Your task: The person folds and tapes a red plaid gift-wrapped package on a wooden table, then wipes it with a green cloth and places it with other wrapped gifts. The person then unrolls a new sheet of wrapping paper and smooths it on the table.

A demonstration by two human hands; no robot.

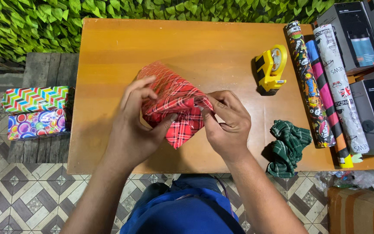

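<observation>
An orange-brown wooden surface fills the middle of the view under warm, even light that leaves a soft sheen on its far half. Beyond its far edge runs a wall of dense green leaves. The floor is tiled in a grey, brown and cream geometric pattern of diamonds and stars. At the left stands a weathered grey wooden bench.

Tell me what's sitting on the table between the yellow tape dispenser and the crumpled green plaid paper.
Nothing: in the head view, only bare orange table runs from the yellow tape dispenser to the crumpled green plaid paper.
</observation>
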